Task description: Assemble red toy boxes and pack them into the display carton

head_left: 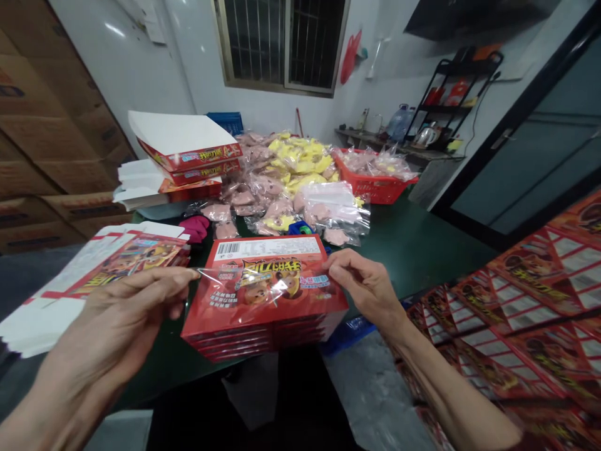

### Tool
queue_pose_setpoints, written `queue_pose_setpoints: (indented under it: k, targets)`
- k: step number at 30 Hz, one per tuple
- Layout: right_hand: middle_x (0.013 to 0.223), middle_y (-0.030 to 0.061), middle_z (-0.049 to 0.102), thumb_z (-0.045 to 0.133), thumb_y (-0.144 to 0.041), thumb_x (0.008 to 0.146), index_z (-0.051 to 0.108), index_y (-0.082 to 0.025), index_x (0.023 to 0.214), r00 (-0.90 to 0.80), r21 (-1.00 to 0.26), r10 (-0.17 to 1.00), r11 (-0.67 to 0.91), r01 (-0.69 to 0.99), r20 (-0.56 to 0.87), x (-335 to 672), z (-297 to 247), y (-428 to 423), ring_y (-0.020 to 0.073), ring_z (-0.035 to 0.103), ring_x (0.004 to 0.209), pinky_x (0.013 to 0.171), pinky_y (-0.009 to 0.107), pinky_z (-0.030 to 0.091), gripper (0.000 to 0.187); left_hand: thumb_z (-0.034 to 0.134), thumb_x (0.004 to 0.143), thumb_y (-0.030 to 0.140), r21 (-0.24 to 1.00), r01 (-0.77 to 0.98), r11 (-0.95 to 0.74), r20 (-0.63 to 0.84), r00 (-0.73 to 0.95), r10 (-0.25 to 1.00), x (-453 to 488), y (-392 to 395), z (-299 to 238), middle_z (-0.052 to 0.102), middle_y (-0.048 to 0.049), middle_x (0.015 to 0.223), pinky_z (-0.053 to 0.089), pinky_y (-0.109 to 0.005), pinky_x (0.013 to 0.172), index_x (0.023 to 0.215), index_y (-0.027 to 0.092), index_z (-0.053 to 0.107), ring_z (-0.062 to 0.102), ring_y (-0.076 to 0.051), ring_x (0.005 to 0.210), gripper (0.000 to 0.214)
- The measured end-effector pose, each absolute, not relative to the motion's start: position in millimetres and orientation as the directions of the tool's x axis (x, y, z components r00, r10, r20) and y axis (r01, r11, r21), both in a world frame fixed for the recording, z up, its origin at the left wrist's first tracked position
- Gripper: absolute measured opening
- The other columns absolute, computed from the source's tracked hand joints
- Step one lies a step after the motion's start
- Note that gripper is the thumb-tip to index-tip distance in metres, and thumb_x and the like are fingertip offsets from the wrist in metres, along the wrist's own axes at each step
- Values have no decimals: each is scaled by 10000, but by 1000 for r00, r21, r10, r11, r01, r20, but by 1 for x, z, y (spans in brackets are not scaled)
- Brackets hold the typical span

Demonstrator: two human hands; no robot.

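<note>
A stack of flat red printed boxes (pixel 263 313) lies before me at the front of the table, its top one showing a barcode strip and cartoon figures. Over its upper face stretches a piece of clear plastic film (pixel 220 279), glossy and hard to trace. My left hand (pixel 126 307) pinches one end of the film between thumb and fingers, just left of the stack. At the stack's right edge, my right hand (pixel 364 282) is closed in a pinch at what looks like the film's other end. A blue tape dispenser (pixel 300 228) sits right behind the boxes.
Bagged pink and yellow soft pieces (pixel 300 160) heap up behind, beside a red basket (pixel 375 188). On the left are flat printed cartons (pixel 126 257) and white-lined box trays (pixel 188 134). More red cartons (pixel 516 300) are stacked to the right. Brown cardboard boxes (pixel 51 125) line the left wall.
</note>
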State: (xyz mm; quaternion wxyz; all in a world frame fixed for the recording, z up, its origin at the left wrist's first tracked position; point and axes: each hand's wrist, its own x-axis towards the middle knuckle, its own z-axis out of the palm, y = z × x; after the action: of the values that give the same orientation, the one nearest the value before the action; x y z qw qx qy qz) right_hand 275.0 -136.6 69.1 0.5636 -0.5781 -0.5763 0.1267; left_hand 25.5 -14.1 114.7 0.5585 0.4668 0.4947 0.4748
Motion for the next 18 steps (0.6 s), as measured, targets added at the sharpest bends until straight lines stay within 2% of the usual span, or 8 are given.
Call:
queue_pose_setpoints:
  k: [4,7,10,15,18]
  targets:
    - [726,9,554,493,-240,876,563,-169,683,318,-790,811,259,556,490,274,70,-136,113,505,674,620,244,390,217,773,399,273,994,10,108,-108,164,981,23,-10,107,715,-67,758,523,-138,564,623,144,710,638,-159,750,266]
    - [685,-2,526,473,-232,878,539,-171,644,315,-778,815,239,581,486,273,72,-133,105,487,644,609,240,380,251,804,400,256,997,15,76,-77,188,979,22,-7,100,684,-17,669,510,-122,558,670,153,683,612,-103,627,314]
    - [676,0,520,462,-239,879,520,-174,619,324,-772,814,219,597,482,271,73,-132,108,485,637,606,243,378,274,811,384,182,998,-55,-27,34,132,991,26,-7,97,621,46,577,501,-112,550,655,175,597,581,-72,549,345]
    - [730,12,486,485,-255,868,490,-181,592,365,-732,772,185,655,521,266,71,-131,117,468,658,593,249,376,286,776,531,176,974,-85,-210,216,67,974,36,-5,83,648,55,656,503,-120,635,821,210,561,609,-73,628,363]
    - [755,15,460,499,-255,863,466,-180,582,367,-703,756,169,690,542,263,67,-129,118,461,666,600,253,382,293,758,585,164,960,-94,-265,269,44,962,37,0,73,645,51,680,489,-133,659,856,210,554,606,-71,646,342]
